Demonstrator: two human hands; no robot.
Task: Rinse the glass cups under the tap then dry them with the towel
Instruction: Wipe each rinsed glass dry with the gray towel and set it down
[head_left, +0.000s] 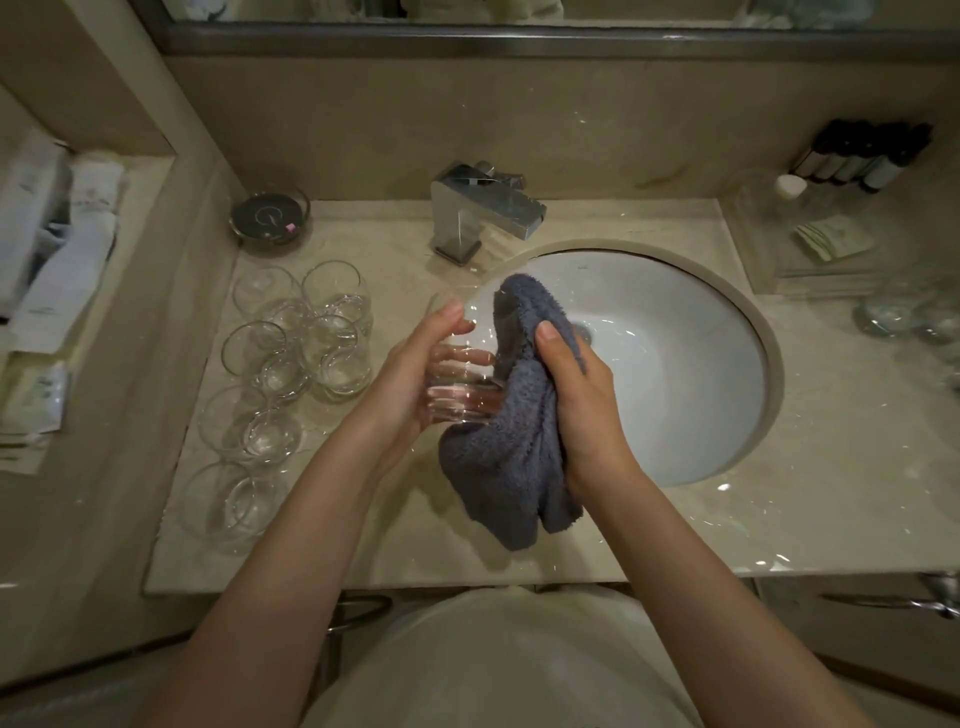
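Far left on the desk (519, 561), a cluster of glass cups (291, 353) lies near the tap (483, 213). The left hand (415, 379) curls round one glass cup (462, 358), held over the sink (675, 364) rim. Right beside it, the right hand (576, 395) grips the grey towel (509, 457), bunched against that cup.

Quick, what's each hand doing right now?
Left hand: curled round a clear glass cup, holding it.
Right hand: gripping the grey towel, which is pressed against the cup.
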